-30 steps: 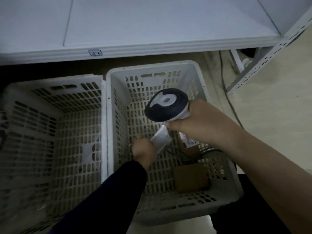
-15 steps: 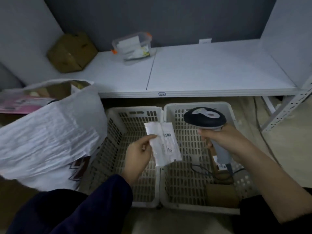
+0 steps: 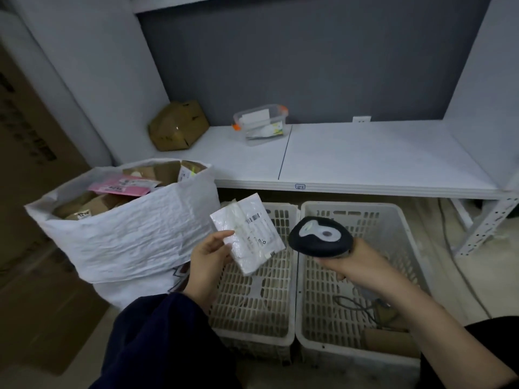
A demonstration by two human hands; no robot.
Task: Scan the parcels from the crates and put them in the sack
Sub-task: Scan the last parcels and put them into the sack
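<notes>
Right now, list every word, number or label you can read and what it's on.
Nothing reads clearly.
On the white parcel in the left hand: barcode and print, too small.
On the shelf-edge tag: blurred.
On the pink parcel in the sack: label blurred.
On the carton at left: dark print, blurred.

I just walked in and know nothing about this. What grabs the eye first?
Centre stage, the left hand holds a white parcel with a barcode label, while the right hand grips a dark-headed scanner beside it, above two white crates. To the left stands a big white sack, brimming with boxes and a pink packet.
</notes>
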